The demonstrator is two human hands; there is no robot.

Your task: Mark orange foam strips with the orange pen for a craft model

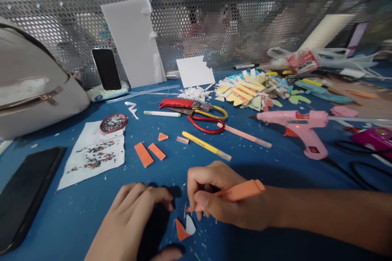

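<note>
My right hand [226,200] grips an orange highlighter [245,191], its tip pointing down at the blue table. Just below that tip lies a small cut piece [183,229], partly orange and partly white. My left hand [134,216] rests to the left of this piece, fingers loosely bent and thumb apart, with nothing visible in it. Two orange strips [143,154] and a small orange scrap [163,136] lie beyond my hands. A yellow marker [206,146] and a small loose cap [183,140] are close to them.
Red-and-yellow-handled scissors [211,116], a red-handled cutter [177,103] and a heap of coloured scraps [251,87] lie farther back. At right is a pink glue gun [297,124] with a cable. Phones [29,195], glitter paper [94,153] and a bag [33,81] occupy the left.
</note>
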